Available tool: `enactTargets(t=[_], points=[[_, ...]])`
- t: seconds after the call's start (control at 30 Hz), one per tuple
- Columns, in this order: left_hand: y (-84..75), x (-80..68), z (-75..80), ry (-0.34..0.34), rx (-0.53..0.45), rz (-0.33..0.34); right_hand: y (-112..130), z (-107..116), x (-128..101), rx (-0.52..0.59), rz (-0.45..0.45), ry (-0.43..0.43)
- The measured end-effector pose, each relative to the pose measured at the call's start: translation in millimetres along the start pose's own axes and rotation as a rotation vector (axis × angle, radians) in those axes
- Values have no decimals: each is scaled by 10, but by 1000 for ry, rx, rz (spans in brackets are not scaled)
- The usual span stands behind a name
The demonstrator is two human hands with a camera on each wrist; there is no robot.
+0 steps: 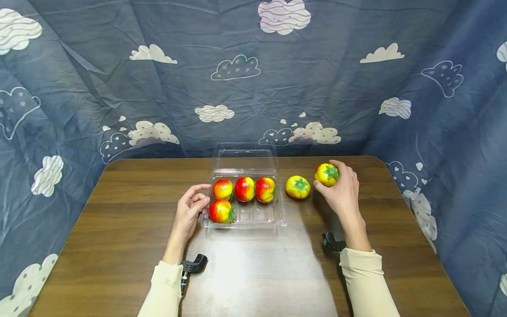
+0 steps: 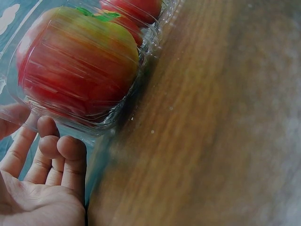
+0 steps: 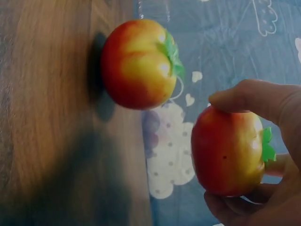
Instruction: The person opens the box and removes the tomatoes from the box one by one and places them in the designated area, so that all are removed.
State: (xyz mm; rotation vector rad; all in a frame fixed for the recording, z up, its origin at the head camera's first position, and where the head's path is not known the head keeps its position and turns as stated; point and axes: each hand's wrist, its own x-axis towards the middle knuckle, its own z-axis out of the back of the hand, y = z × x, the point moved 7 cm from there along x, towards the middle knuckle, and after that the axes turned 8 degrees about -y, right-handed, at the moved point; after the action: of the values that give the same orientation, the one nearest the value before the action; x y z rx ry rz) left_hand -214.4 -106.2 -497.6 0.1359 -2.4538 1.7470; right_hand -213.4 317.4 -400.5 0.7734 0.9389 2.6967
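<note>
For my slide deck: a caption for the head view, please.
Right hand grips a tomato; left hand touches the clear tray holding four.

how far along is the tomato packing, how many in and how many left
Four tomatoes already sit in the clear tray: three in the back row and one at front left. The right hand has a fifth tomato in its grip, while the left hand touches the tray's left edge. A sixth tomato waits on the table. Two front pockets look unfilled, and the lid stands open.
</note>
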Motion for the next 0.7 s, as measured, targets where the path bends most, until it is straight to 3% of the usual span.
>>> enactTargets(t=[0.37,0.7], points=[[-5,47,-12,-4,-4,-4,-236,-135,4,-45,-60,60],[21,37,21,-27,2,8,-395,-361,-44,-56,-81,182]])
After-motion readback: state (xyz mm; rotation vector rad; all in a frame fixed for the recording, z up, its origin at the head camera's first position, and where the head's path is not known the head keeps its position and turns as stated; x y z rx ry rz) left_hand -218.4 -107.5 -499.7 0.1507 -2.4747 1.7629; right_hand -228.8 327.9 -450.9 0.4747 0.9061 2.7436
